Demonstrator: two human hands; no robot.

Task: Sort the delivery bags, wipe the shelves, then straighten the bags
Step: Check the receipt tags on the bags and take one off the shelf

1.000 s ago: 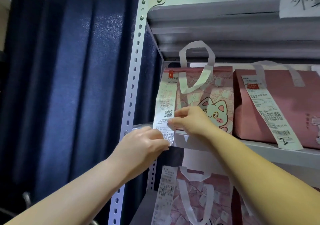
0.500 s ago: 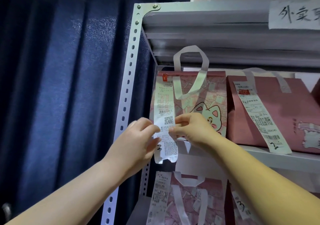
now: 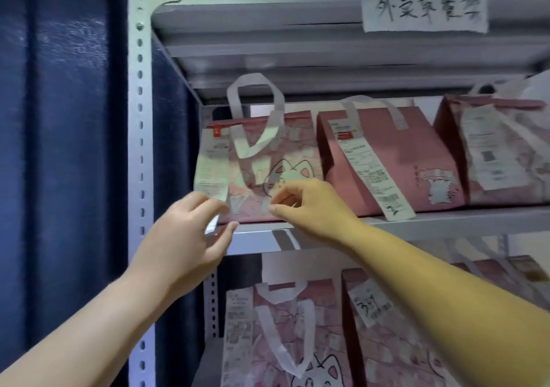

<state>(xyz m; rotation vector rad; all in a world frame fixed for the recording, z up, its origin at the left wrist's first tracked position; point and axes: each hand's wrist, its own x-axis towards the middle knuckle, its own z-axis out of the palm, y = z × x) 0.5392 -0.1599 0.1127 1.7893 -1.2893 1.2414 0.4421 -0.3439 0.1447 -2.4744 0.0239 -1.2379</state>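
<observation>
Head view, close, facing shelves (image 3: 387, 226)

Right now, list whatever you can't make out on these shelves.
Head view only.
- Lower end of the receipt: behind the left hand; whether it is held is blurred.
- Its print: too blurred to read.
- The rightmost bag: cut by the right edge.
- The lower bags: partly behind the right forearm, cut by the bottom edge.

The top shelf's (image 3: 268, 15) paper sign (image 3: 424, 10) is showing handwritten Chinese starting 外卖; the middle bag's (image 3: 416, 148) receipt (image 3: 372, 169) is showing "2".
</observation>
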